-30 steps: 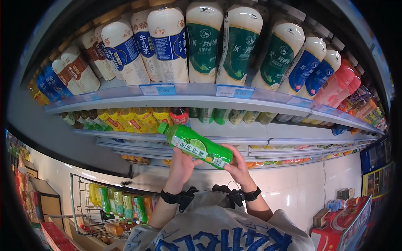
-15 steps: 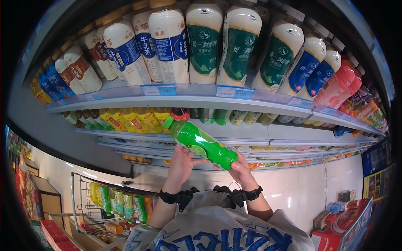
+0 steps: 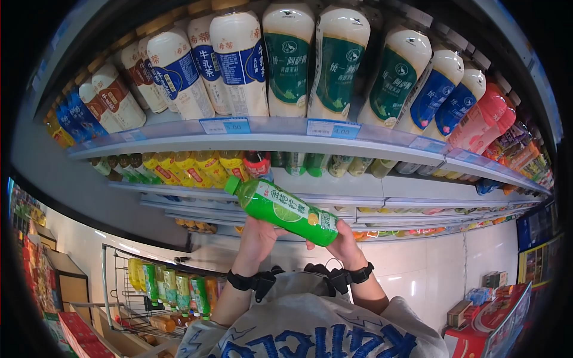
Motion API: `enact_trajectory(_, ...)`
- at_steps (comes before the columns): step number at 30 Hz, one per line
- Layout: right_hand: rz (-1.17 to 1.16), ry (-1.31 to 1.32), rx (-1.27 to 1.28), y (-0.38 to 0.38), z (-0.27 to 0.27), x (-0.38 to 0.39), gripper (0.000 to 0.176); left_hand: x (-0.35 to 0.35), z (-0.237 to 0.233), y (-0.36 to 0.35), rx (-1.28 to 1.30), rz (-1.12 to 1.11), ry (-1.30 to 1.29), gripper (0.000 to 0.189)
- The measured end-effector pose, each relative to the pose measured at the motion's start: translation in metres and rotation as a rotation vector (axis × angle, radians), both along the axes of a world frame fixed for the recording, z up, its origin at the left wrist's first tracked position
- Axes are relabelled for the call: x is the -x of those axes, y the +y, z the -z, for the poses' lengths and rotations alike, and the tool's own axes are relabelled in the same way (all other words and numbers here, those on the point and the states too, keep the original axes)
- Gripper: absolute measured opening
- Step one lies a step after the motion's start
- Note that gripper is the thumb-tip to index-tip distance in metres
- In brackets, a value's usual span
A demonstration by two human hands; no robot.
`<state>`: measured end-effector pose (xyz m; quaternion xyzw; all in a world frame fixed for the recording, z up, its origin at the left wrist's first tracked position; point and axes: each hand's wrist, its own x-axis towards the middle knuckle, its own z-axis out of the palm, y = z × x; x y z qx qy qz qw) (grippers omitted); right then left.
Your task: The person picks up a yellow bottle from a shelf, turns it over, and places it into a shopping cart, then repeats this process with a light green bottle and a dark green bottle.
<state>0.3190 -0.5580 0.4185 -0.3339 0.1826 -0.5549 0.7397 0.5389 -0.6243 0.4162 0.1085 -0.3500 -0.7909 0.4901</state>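
A green drink bottle (image 3: pixel 285 210) with a green cap lies tilted across both hands, its cap end up and to the left. A lime picture and printed characters on its label face the camera. My right hand (image 3: pixel 344 246) is closed around the bottle's base. Under the cap-end half, my left hand (image 3: pixel 258 240) holds the bottle from below, with part of its fingers hidden behind it. Black straps circle both wrists.
Rows of milk tea bottles (image 3: pixel 239 65) fill the top shelf, whose edge (image 3: pixel 268 140) carries price tags. Yellow bottles (image 3: pixel 191 169) stand one shelf lower. At lower left is a wire cart (image 3: pixel 106 277) with several bottles; red boxes (image 3: pixel 489 319) are stacked at lower right.
The bottle has been rolled about its length, so the printed label front now shows. Its cap end has dropped slightly and shifted left, and a red-topped bottle behind is more exposed.
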Motion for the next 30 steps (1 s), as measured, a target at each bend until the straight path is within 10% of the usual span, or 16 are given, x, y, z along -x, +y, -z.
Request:
enact_trajectory(14, 0.273, 0.323, 0.126, 0.001, -0.027, -0.012, 0.067, -0.001, -0.027, 0.008, -0.111, -0.038, 0.130, 0.058)
enact_trajectory(16, -0.077, -0.062, -0.001, -0.003, -0.010, -0.002, 0.067, -0.001, -0.030, 0.009, -0.113, -0.072, 0.119, 0.060)
enact_trajectory(20, -0.083, 0.007, -0.148, -0.004, 0.001, -0.003, 0.070, -0.002, -0.032, 0.008, -0.013, -0.012, 0.110, 0.054)
enact_trajectory(30, 0.236, 0.189, 0.070, -0.001, -0.011, -0.015, 0.065, 0.002, -0.031, 0.006, -0.088, -0.117, -0.039, 0.046)
